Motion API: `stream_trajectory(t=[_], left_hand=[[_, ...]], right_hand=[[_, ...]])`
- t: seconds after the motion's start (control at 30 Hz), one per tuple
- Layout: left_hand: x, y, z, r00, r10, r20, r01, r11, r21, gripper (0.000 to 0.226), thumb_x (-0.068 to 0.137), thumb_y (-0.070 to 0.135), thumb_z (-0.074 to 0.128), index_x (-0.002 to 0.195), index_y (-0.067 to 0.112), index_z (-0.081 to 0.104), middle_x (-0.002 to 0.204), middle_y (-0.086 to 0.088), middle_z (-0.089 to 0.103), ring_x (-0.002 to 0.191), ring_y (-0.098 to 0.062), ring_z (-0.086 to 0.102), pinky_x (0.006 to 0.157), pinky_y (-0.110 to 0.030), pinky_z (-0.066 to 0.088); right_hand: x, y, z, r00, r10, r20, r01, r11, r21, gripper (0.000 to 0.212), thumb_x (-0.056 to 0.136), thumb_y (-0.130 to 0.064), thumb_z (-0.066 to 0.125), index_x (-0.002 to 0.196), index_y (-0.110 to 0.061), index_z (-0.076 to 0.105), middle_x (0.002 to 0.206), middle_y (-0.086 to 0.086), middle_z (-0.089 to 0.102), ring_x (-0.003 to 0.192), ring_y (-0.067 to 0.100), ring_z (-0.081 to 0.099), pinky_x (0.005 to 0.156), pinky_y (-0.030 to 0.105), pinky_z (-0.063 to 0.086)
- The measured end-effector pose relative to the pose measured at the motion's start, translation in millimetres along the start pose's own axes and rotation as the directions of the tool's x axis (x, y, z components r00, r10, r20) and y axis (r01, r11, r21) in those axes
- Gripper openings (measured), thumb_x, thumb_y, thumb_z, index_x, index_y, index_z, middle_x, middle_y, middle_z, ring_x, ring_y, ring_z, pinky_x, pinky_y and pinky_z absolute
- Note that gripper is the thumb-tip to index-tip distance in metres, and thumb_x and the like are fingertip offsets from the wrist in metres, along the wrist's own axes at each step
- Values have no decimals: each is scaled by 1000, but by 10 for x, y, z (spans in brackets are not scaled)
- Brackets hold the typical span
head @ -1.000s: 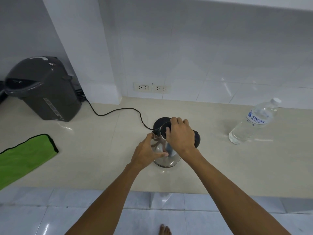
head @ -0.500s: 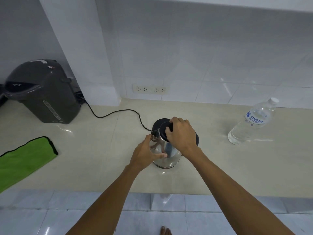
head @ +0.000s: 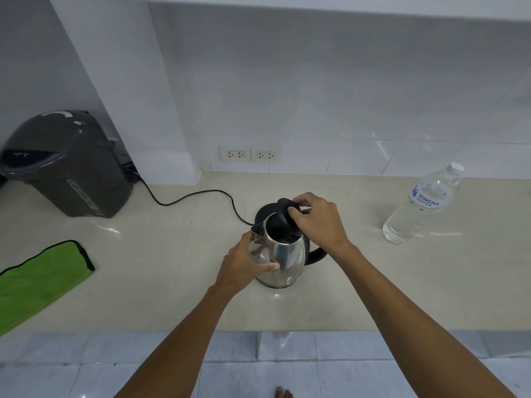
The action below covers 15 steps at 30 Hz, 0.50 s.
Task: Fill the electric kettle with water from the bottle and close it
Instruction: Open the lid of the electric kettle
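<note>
A steel electric kettle (head: 287, 259) stands on the beige counter (head: 373, 282), its black handle pointing right. My left hand (head: 244, 262) grips the kettle's body on its left side, below the spout. My right hand (head: 319, 219) pinches the black lid (head: 283, 218), which is tilted up off the rim so the dark opening shows beneath it. A clear water bottle (head: 422, 203) with a white cap and a blue label stands capped at the right, apart from both hands.
The kettle's black base (head: 263, 214) sits just behind it, with a black cord (head: 195, 195) running left to the wall. A dark grey water boiler (head: 66, 165) stands at the far left. A green cloth (head: 37, 280) lies at the left front edge. Two wall sockets (head: 250, 154) are behind.
My right hand has lifted the black lid, which lay flat on the kettle before and now tilts up off the rim. My left hand keeps its hold on the body.
</note>
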<state>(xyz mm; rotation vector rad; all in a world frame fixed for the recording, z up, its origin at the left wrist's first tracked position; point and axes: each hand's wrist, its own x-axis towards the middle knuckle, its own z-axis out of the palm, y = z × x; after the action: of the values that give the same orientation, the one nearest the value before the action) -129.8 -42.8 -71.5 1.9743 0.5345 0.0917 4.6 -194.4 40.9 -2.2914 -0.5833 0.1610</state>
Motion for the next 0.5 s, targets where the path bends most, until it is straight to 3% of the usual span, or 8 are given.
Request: stream_trajectory(t=[0.1,0.23,0.33,0.5], left_hand=[[-9,2,3,1000,-4,-5,4,1000,1,93,67,40,101,143,33,49,126,27,56,116,-8,63,104,-36,56],[-8,-17,-4,1000,-7,-10,7,1000,9,88,64,44,102,134,42,48,121,32,56,120,-11,65,106,-39,56],[-8,-5,-2,1000,1,-11,-1,1000,10,85,65,41,102,131,42,48,117,37,55,119,-12,65,108,-42,56],[-15,8,8,1000,6,-15,-6,1000,9,85,65,40,102,130,42,48,117,39,53,118,-10,64,109,-45,56]], right_hand=[[-2,34,-59,1000,17,2,-17,995,103,28,92,-32,69,117,-21,73,116,-7,76,97,7,73,96,31,56],[0,93,-145,999,42,3,-42,979,201,24,92,-30,71,115,-23,75,111,-9,76,87,-8,66,89,17,53],[5,133,-213,997,79,11,-79,964,252,24,92,-32,72,114,-26,77,107,-12,76,92,-3,68,98,28,54],[-6,232,-253,991,133,18,-130,922,364,21,90,-33,72,110,-31,78,104,-16,76,96,8,73,94,36,60]])
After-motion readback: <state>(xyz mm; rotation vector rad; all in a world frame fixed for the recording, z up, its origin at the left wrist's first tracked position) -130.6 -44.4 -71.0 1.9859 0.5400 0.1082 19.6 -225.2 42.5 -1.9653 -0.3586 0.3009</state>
